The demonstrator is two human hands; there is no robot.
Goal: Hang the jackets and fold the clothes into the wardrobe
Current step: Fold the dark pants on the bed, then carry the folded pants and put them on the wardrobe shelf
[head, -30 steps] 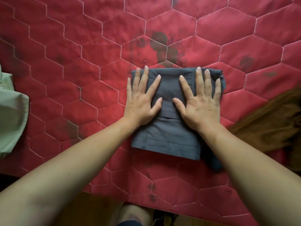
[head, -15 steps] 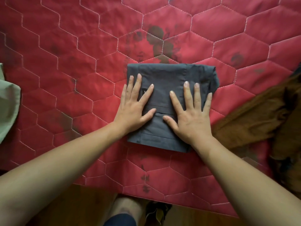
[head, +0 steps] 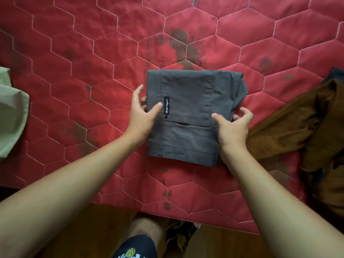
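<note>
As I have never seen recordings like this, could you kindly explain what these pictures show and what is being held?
There is no machine here: these are a person's two bare hands, filmed by a camera worn on the head, looking forward and down. The surface is a red quilted cover. In the middle lies a folded grey garment with a small black label. The left hand and the right hand grip its sides, thumbs on top. A pale green garment lies at the left edge, a brown garment at the right, both untouched.
</note>
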